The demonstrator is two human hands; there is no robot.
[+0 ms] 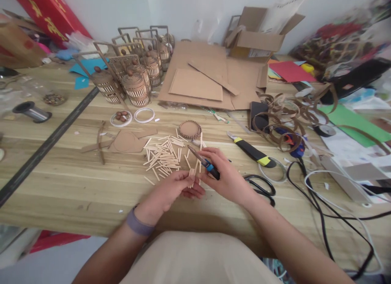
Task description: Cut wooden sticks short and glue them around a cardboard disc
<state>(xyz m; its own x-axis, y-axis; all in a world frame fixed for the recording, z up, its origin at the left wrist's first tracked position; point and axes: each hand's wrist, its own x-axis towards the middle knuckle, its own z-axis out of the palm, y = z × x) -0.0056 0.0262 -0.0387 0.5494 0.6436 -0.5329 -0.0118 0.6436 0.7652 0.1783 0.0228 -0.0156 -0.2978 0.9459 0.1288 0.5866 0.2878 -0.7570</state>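
Observation:
My left hand [180, 184] is closed around a few short wooden sticks [192, 172], their ends showing between thumb and fingers. Close beside it, my right hand [224, 174] grips what looks like long-nosed pliers [205, 162] with blue and black handles, the metal nose pointing up and left. A longer pale stick [200, 145] stands out past the pliers; which fingers touch it is unclear. Loose cut sticks [165, 158] lie in a pile left of the pliers. Behind them sits a shallow round cardboard piece with a dark braided rim [190, 138].
Black-handled scissors [265, 188] and a yellow-black utility knife [252, 150] lie to the right, near cables [314, 206] and curled brown strips [284, 105]. Lidded stick-sided containers with tall handles [136, 90], cardboard sheets [195, 88] and an open box [255, 40] stand behind.

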